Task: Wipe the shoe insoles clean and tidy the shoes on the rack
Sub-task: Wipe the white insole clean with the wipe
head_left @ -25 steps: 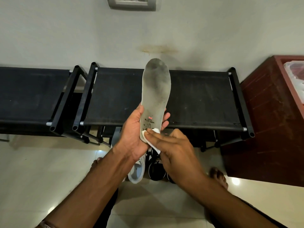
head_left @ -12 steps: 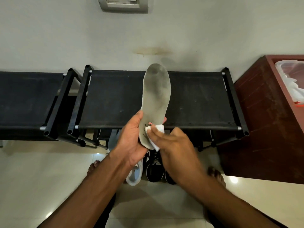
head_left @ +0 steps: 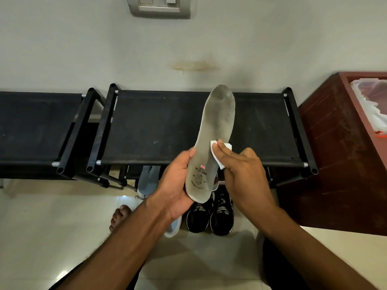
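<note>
Upright, the insole (head_left: 215,130) sits gripped in the left hand (head_left: 176,185), right hand (head_left: 243,174) pinching a wipe (head_left: 219,155) against it.

My single head camera looked steeply down from close above the hands (head_left: 209,181), facing the rack (head_left: 159,126) against the wall (head_left: 83,49).

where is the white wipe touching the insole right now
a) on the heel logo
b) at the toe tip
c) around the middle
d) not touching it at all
c, the right hand presses the wipe on the middle of the insole, above the heel logo, which the left hand grips beside.
</note>
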